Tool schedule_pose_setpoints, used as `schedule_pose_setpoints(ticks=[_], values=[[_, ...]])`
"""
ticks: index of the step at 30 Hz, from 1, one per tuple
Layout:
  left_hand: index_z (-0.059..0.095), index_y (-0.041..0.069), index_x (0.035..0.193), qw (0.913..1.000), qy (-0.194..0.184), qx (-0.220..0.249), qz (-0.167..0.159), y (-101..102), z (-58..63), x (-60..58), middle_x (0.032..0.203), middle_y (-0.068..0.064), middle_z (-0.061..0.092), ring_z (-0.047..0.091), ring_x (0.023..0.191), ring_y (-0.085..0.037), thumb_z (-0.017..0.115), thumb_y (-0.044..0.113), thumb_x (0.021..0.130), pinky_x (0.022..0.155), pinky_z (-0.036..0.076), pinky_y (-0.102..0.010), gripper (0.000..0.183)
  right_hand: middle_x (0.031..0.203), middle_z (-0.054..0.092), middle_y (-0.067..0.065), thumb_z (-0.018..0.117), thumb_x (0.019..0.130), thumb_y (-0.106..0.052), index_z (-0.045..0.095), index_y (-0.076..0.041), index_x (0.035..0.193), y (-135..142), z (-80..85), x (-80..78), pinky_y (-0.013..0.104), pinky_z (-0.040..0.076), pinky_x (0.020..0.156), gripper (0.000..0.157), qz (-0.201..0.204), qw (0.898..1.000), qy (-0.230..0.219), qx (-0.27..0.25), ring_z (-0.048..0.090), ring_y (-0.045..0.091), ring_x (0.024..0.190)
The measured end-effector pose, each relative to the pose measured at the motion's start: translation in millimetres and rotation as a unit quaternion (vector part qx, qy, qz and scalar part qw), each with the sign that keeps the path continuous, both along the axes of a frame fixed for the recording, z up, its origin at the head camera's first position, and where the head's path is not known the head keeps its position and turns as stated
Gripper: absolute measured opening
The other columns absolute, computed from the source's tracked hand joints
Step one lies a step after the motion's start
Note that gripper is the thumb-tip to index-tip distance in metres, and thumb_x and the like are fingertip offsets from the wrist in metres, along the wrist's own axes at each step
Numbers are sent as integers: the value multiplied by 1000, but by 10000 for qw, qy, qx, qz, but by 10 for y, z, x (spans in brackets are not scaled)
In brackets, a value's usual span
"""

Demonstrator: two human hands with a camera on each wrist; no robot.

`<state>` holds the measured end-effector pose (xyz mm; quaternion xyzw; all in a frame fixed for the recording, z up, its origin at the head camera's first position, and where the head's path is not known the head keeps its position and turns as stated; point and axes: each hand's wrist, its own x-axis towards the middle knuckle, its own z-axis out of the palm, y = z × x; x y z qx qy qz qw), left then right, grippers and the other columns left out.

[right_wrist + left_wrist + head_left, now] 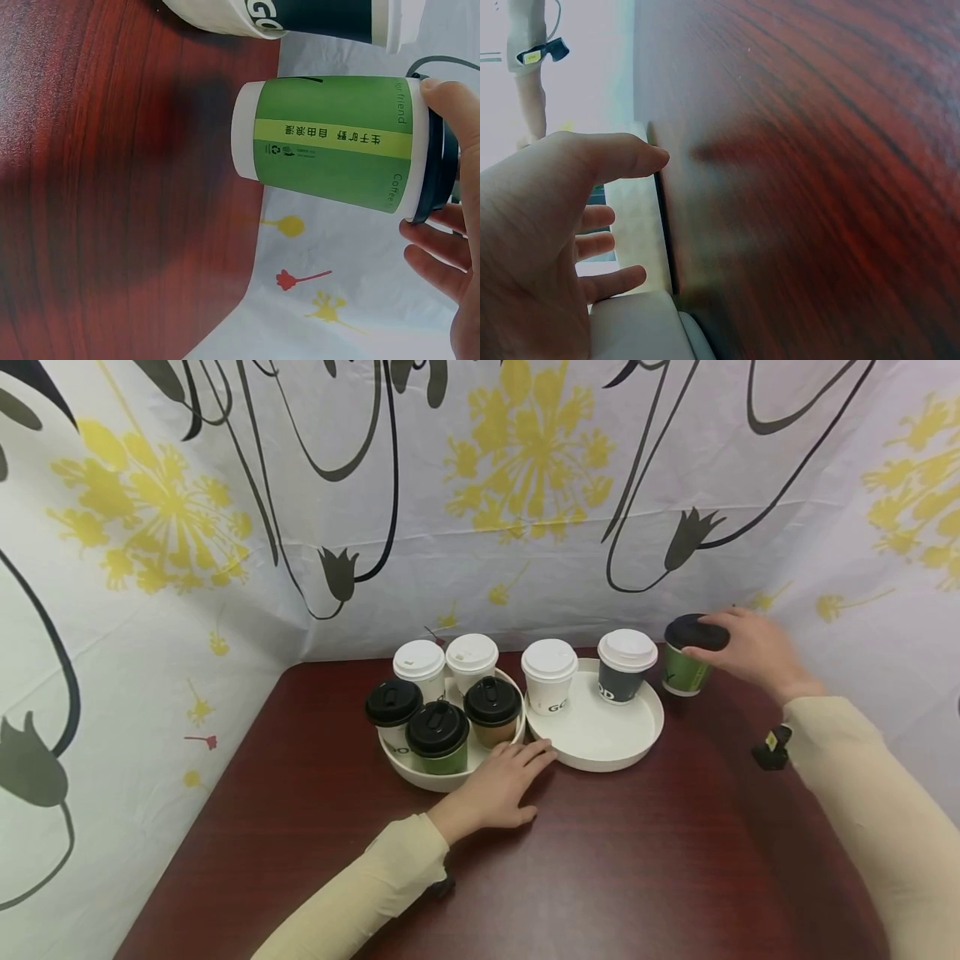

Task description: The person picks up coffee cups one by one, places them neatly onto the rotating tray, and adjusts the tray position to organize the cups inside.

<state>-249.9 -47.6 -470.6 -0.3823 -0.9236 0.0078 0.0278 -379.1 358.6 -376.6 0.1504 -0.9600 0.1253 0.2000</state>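
At the back right my right hand (757, 647) grips a green paper coffee cup (684, 670) by its black lid (442, 161), thumb on one side and fingers on the other. The cup stands upright just right of a round white tray (603, 747); whether its base touches the table cannot be told. That tray bears a white cup (550, 681) and a dark cup (618, 681), both white-lidded. My left hand (495, 789) lies with loosely extended fingers where this tray meets a second round white tray (427, 781), its fingertips at the rims.
On the left tray stand several lidded cups, among them a green cup (442, 752) with a black lid and a brown cup (492, 727). A dark red wooden table (637, 860) lies beneath. Patterned cloth (450, 585) hangs right behind the table's back edge.
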Motion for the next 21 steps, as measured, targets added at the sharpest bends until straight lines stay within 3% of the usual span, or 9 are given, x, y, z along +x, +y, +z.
schedule_pose_setpoints(ticks=[21], values=[[32, 18, 155, 10000, -21, -21, 34, 2, -3, 0, 161, -4, 32, 41, 144, -26, 71, 46, 83, 117, 35, -45, 86, 116, 60, 19, 76, 77, -55, 67, -11, 120, 13, 95, 167, 59, 45, 73, 62, -93, 9998, 20, 173, 62, 43, 94]])
